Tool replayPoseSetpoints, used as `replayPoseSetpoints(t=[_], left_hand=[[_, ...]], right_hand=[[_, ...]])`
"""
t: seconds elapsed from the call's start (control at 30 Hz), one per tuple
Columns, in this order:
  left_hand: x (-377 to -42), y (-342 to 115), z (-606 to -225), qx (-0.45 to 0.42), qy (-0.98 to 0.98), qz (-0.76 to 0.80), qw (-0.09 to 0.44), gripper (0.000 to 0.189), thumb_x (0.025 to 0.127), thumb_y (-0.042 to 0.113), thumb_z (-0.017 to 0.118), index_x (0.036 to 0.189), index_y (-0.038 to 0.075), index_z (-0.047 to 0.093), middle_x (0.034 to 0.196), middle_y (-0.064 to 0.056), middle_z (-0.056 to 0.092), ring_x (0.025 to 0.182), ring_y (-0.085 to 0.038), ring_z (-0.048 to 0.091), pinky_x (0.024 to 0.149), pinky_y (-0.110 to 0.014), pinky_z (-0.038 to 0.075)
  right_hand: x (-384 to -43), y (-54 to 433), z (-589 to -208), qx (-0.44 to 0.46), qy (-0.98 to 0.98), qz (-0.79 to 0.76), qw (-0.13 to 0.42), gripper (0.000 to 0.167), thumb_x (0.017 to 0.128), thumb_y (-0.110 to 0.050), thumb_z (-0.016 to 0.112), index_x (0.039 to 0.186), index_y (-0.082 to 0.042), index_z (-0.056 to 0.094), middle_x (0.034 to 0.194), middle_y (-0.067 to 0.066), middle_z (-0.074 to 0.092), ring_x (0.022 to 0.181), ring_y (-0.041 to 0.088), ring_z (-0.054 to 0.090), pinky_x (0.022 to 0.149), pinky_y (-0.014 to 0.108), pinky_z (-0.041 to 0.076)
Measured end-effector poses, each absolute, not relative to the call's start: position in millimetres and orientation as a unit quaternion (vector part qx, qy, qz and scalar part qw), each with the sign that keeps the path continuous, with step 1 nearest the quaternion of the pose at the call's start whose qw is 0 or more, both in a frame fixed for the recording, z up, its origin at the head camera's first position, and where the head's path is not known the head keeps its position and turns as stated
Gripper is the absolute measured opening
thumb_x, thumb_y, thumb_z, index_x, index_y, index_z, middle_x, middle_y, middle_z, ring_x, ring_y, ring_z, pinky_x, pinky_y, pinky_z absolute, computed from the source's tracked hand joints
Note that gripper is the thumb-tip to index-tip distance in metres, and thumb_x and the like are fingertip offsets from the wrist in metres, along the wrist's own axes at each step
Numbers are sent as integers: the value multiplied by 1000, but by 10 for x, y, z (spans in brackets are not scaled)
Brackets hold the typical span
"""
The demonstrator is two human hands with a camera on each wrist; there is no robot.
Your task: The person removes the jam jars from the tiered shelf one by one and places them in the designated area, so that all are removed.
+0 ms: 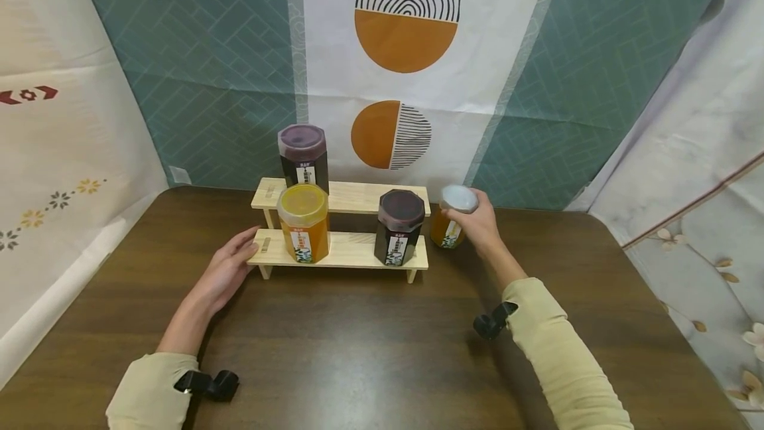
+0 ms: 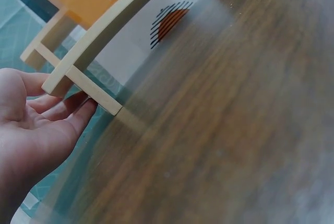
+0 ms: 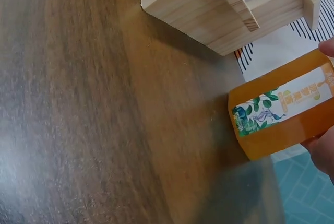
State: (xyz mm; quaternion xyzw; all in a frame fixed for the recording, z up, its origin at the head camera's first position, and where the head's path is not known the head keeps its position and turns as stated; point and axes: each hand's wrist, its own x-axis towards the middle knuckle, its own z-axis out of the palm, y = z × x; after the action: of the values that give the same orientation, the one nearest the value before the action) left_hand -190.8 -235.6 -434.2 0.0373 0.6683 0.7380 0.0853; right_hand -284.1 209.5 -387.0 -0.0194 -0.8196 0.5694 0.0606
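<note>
A two-tier wooden rack (image 1: pixel 352 247) stands against the back cloth. My left hand (image 1: pixel 229 264) grips the left end of its lower tier, with fingers reaching under the board beside a leg (image 2: pixel 94 89) in the left wrist view. To the right of the rack, my right hand (image 1: pixel 477 221) holds an orange jar (image 1: pixel 444 231) with a whitish lid, fingers around its upper part. In the right wrist view that jar's label (image 3: pixel 284 101) faces the camera, its base close to the tabletop. A yellow-lidded orange jar (image 1: pixel 313 237) and a dark jar (image 1: pixel 396 237) sit on the lower tier.
Another dark jar (image 1: pixel 303 151) stands on the upper tier at left. The brown wooden table (image 1: pixel 358 350) spreads out in front of the rack. Patterned cloths (image 1: pixel 227 52) hang behind and at both sides. Each forearm wears a black wrist camera (image 1: pixel 205 385).
</note>
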Motion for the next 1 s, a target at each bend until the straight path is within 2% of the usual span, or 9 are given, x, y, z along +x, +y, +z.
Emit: replayPoseSetpoints(t=[0.17,0.43,0.63,0.8,1.0], left_hand=[[-1919,-2329,-4328,38,665,741,84,60,106,18,36,152,-4,4,155,-26,10,132,-22,28,97,-20,33],[-1922,-2330,-4342,34,666,740,87,60,107,18,35,152,-4,3,155,-25,8,136,-26,24,104,-25,30],[-1915,-2340,-4350,33,663,743,87,60,107,18,34,153,-4,3,156,-25,8,136,-25,23,103,-23,30],[-1907,-2349,-4341,33,665,741,87,60,107,19,35,153,-3,2,156,-25,7,136,-25,23,104,-23,30],[-1904,-2351,-4332,34,668,738,90,61,107,19,35,153,-3,2,156,-25,6,137,-27,21,108,-29,26]], right_hand=[[-2835,2132,-3881,-15,-822,566,58,80,81,-13,74,145,2,28,140,24,37,121,37,42,97,47,38],[-2784,2153,-3741,20,-841,539,34,89,86,-21,73,153,-6,17,150,21,27,126,39,37,100,51,36],[-2758,2055,-3435,40,-848,524,63,73,92,-21,66,151,-4,26,151,17,32,138,32,30,107,49,30],[-2800,1919,-3189,39,-857,506,87,61,95,-22,62,146,-3,36,147,14,41,136,26,35,109,42,28],[-2830,1620,-2903,62,-850,520,55,61,96,-23,61,147,-2,35,147,12,40,135,26,37,110,39,28]])
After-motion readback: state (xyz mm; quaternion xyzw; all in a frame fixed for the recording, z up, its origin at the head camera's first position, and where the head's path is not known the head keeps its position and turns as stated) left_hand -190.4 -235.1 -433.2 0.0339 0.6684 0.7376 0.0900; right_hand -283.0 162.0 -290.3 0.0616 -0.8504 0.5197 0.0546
